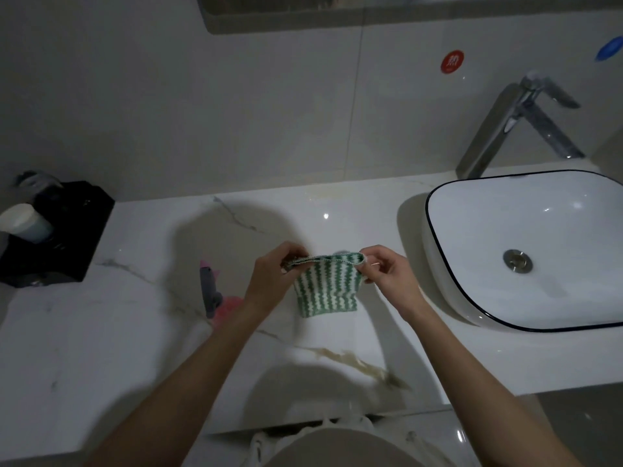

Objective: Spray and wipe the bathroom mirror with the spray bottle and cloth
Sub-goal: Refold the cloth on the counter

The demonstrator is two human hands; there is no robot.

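Cloth (pixel 325 287) (green-and-white striped, judged light, soft and limp) hangs by its top edge, pinched at either corner by left hand (pixel 273 276) and right hand (pixel 387 273)

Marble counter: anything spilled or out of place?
Yes: yellowish-brown stains on the white marble counter, one by the front edge, a fainter one by the wall. The pink spray bottle lies on its side.

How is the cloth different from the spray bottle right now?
The cloth is green-and-white striped; the spray bottle is grey and pink. The left hand and right hand pinch the cloth's top corners, so it hangs; the bottle lies untouched on the counter. Both are left of the sink.
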